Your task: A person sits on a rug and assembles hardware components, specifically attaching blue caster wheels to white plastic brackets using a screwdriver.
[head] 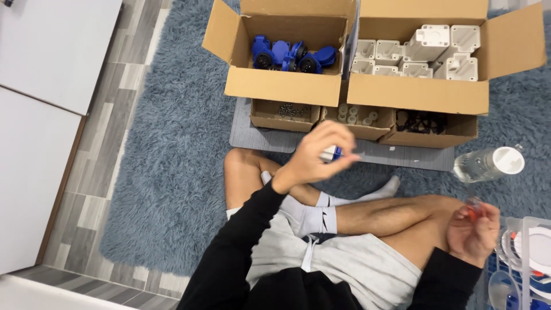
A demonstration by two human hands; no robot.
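Two hands work above the person's crossed legs, well apart from each other. The left hand (318, 154) is raised in front of the body, its black-sleeved forearm slanting up from the lower middle, wrist bent, fingers curled in a closed grip on a small blue and white part (333, 153) that sticks out toward the right. The part hangs in the air just in front of the row of small trays. The right hand (474, 229) sits low by the right knee, palm turned up, fingers closed on a small orange piece (472, 210); what the piece is cannot be told.

Ahead, two open boxes stand side by side, touching. The left box (282, 86) holds blue parts (293, 56); the right box (417, 95) holds white housings (427, 51). Their near walls overhang three small trays (360, 121) on a grey mat (270, 140), which lies on a shaggy blue rug (172, 149). The left hand is near the trays' front edge, with open air between it and the legs.

A clear bottle (488, 163) lies on its side to the right, just above the right hand. A clear rack (525, 252) fills the lower right corner, close beside that hand. To the left the rug runs wide to a plank floor (92, 172).
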